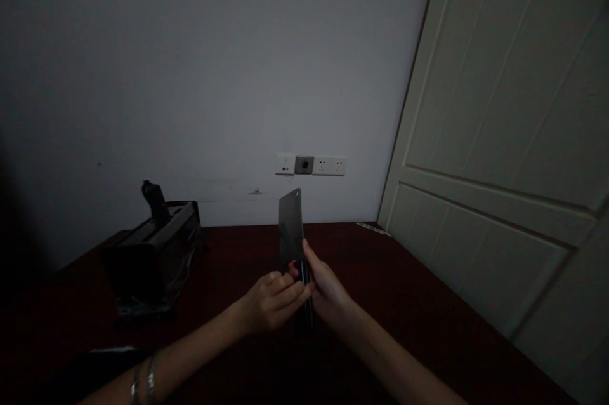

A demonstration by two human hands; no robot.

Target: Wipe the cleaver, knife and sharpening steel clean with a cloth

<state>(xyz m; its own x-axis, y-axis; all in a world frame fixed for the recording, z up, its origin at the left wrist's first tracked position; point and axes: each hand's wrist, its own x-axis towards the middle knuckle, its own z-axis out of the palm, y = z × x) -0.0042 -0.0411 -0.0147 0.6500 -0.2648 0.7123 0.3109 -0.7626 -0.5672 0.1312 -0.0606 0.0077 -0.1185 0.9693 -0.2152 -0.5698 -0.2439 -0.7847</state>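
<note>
A cleaver (290,224) stands upright in front of me, its broad grey blade pointing up and a hole near the top corner. My right hand (329,287) grips its black handle (306,303) from the right, thumb along the back edge near the blade's base. From the left, my left hand (276,300) closes its fingers on the same handle, just below the blade. A small reddish patch (294,269) shows between the fingers and the blade; I cannot tell if it is a fingertip. The lower handle is in shadow.
A dark knife block (157,246) stands on the left of the dark red table (238,246), one black handle (155,202) sticking out of its top. Wall sockets (328,166) are behind the table. A pale panelled door (480,227) borders the right side.
</note>
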